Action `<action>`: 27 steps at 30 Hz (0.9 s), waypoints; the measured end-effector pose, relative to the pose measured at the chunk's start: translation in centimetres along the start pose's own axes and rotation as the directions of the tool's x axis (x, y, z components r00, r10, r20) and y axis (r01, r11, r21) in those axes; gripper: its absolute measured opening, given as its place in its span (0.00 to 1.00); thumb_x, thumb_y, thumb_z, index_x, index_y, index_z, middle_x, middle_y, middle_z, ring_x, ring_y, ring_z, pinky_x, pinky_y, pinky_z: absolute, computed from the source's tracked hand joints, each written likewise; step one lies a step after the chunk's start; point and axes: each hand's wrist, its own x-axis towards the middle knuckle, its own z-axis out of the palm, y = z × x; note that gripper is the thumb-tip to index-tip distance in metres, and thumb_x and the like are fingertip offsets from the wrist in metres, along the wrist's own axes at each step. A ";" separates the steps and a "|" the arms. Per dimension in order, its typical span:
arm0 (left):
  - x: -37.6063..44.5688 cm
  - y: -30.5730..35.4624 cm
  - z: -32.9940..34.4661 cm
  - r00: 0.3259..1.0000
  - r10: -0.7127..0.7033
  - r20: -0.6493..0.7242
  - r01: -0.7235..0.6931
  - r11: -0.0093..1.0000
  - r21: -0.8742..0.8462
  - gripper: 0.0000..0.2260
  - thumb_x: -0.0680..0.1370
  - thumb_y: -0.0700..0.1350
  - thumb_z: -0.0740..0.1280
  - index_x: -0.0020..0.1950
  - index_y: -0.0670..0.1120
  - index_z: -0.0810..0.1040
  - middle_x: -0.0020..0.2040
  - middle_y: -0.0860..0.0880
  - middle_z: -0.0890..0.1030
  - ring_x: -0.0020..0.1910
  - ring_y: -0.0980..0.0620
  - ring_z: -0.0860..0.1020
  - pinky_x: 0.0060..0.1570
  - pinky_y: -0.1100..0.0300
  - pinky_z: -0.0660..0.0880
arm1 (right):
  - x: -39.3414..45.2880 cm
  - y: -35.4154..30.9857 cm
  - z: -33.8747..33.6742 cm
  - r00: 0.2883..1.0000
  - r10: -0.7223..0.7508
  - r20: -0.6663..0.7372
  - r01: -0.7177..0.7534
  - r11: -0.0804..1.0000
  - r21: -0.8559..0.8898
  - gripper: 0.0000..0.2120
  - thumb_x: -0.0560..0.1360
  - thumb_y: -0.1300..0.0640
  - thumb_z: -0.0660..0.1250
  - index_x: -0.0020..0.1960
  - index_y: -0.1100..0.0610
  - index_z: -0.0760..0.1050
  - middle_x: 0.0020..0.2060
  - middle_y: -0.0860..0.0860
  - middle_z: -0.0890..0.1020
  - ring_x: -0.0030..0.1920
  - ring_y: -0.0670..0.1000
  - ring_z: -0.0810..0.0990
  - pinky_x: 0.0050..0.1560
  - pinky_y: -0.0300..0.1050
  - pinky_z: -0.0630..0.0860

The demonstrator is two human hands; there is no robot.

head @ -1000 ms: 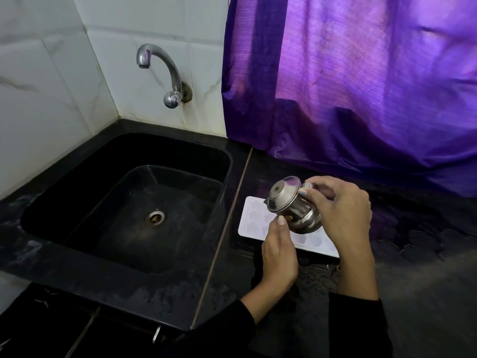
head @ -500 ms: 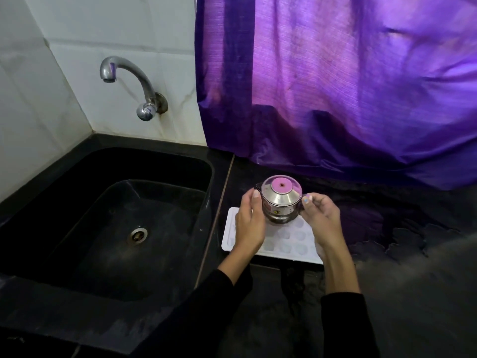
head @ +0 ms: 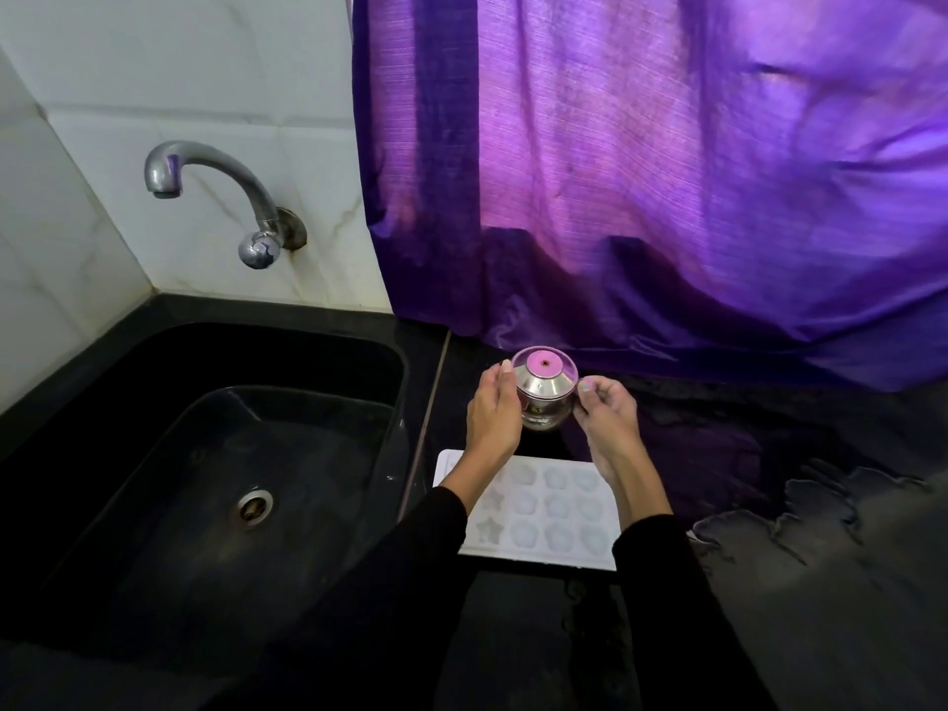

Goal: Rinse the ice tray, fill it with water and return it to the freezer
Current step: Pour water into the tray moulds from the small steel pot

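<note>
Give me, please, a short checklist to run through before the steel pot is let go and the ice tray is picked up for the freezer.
1. Steel pot upright: ok, its top faces up.
2. Pot clear of the ice tray: ok, it is beyond the tray's far edge, by the curtain.
3. Pot resting on the counter: cannot tell, its base is hidden in shadow.
4. Hands free for the tray: not ok, the left hand and right hand both hold the pot.
5. Tray cells filled: cannot tell, the water level does not show.
6. Tap off: ok, no stream is visible.
</note>
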 end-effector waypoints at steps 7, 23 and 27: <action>1.1 -0.2 0.5 0.999 -0.044 -0.006 0.044 0.999 0.012 0.20 0.82 0.56 0.50 0.63 0.46 0.73 0.46 0.56 0.75 0.51 0.55 0.73 0.52 0.60 0.63 | 1.2 0.2 0.7 0.997 0.066 -0.032 -0.066 0.998 0.005 0.04 0.80 0.64 0.59 0.53 0.61 0.71 0.45 0.54 0.77 0.48 0.49 0.75 0.66 0.56 0.68; 0.3 -2.5 -4.3 0.969 -0.047 -0.243 0.104 0.969 0.223 0.17 0.81 0.50 0.58 0.61 0.40 0.76 0.55 0.42 0.80 0.57 0.43 0.76 0.52 0.58 0.69 | -0.7 -0.7 -5.0 0.977 -0.019 -0.211 -0.118 0.775 -0.621 0.20 0.74 0.49 0.69 0.62 0.57 0.72 0.59 0.56 0.77 0.60 0.57 0.76 0.60 0.51 0.71; -2.6 -4.9 -6.4 0.955 -0.047 -0.294 0.154 0.923 0.352 0.15 0.80 0.49 0.60 0.60 0.41 0.76 0.55 0.43 0.81 0.56 0.43 0.78 0.53 0.55 0.72 | -4.5 0.1 -7.2 0.957 -0.019 -0.289 -0.214 0.623 -0.752 0.18 0.77 0.43 0.62 0.57 0.56 0.73 0.54 0.56 0.78 0.55 0.59 0.76 0.48 0.48 0.69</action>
